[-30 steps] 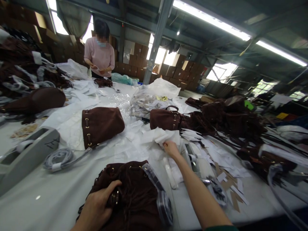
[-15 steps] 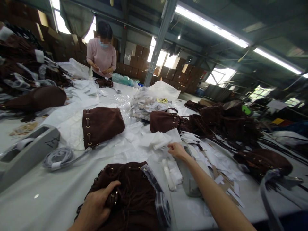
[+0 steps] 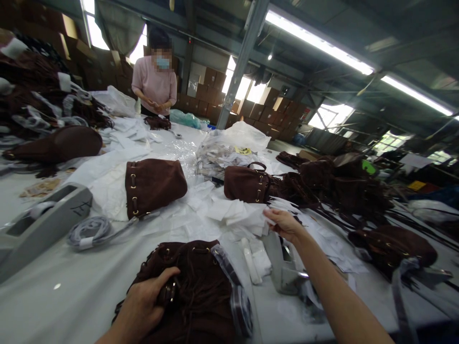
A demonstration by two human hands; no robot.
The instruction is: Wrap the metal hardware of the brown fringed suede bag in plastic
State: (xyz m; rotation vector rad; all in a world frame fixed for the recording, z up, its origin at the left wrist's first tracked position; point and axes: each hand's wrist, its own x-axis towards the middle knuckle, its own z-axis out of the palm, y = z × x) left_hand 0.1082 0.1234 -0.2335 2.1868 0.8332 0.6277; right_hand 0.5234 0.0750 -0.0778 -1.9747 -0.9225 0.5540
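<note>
My left hand (image 3: 145,298) is closed on the flap of a dark brown drawstring bag (image 3: 201,286), its thumb by a metal clasp. Fringes and gold eyelets show on the bag, and a plastic-wrapped strap (image 3: 233,282) runs down its right side. Farther forward, my right hand (image 3: 285,223) pinches the edge of a thin white paper sheet (image 3: 247,214) on a loose heap of such sheets. Just below that hand stands a grey tape dispenser (image 3: 283,267), partly hidden by my forearm.
Two brown bags (image 3: 156,186) (image 3: 245,184) lie across the middle. At left is another grey tape dispenser (image 3: 43,224) beside a coiled wrapped strap (image 3: 89,231). More bags (image 3: 333,179) pile up at right. A person (image 3: 154,86) in a pink top stands across the table.
My right hand has shifted slightly right and its fingers now pinch a white sheet. The grey dispenser below it shows more. My left hand stays on the bag.
</note>
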